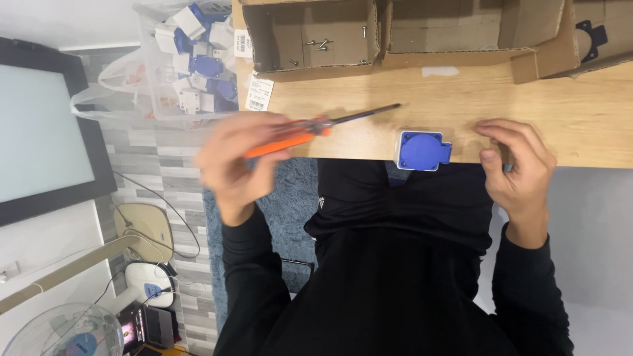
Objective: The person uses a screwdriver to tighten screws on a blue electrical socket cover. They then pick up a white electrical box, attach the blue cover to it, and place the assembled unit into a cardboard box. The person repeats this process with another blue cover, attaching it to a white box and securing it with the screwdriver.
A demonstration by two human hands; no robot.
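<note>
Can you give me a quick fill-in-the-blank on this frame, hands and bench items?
1. The left hand holds a screwdriver with an ____ handle.
2. The blue-and-white socket sits at the wooden table's near ____.
3. Loose ____ lie in the cardboard box.
4. The right hand rests on the table, holding ____.

Missing: orange; edge; screws; nothing

One head-worn camera looks steeply down, close over the wooden table (461,99).
</note>
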